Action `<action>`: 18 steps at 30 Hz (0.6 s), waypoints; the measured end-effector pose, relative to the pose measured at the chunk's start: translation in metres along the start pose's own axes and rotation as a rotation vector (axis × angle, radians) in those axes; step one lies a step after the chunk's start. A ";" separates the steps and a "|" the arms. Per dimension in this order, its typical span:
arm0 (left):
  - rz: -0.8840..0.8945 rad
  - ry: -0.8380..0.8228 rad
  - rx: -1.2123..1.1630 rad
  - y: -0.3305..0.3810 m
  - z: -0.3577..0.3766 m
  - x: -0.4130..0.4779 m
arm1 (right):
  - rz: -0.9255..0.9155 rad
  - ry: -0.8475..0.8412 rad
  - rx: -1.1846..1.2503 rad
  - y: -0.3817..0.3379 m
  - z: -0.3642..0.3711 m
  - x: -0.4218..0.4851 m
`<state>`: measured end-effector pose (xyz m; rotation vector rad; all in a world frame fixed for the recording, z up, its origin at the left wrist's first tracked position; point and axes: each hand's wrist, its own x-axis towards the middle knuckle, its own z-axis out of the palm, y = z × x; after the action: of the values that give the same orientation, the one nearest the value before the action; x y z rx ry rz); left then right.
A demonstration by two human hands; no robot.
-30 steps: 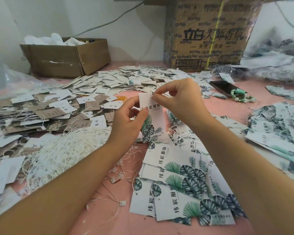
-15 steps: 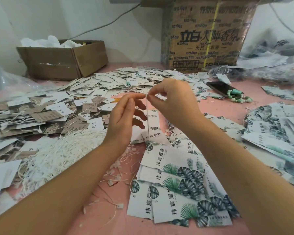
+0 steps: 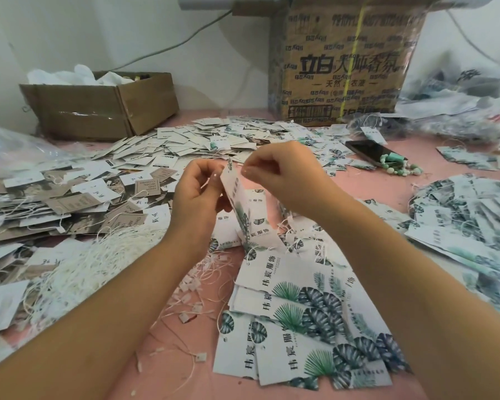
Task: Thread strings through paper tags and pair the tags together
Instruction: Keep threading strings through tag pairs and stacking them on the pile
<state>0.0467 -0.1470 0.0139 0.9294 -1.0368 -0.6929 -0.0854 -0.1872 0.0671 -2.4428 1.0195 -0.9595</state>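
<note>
Both hands are working raised above the pink counter (image 3: 162, 356), near its middle.

- The left hand (image 3: 198, 197) is pinching the tag (image 3: 237, 194) by its upper end, thumb on the near face and fingers curled behind.
- The right hand (image 3: 286, 174) is pressing thumb and forefinger together just beside the tag's top edge, the other fingers curled. Whatever it is pinching is too thin to make out, but it is probably the string.
- The tag is hanging with its long axis near upright and its lower end leaning right. The top, where the hole should be, is pointing up between the fingertips, and the leaf-printed end is pointing down. Its face is showing obliquely, almost edge-on.
- The step in hand looks like feeding string through the hole.

To do this well, the left hand should be holding just below the hole without covering it and keeping the card stiff and still. The right hand should be gripping close to the string's tip so it does not buckle, then pulling through evenly.

A loose string pile (image 3: 93, 264) is lying to the left. More leaf-print tags (image 3: 300, 307) are lying fanned on the counter below the hands.
</note>
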 end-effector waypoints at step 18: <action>-0.058 0.154 -0.149 0.012 -0.012 0.009 | 0.275 0.136 0.542 0.026 -0.030 0.000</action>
<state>0.0616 -0.1456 0.0262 0.8718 -0.8136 -0.7249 -0.1192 -0.2065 0.0754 -1.7698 0.9520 -1.1383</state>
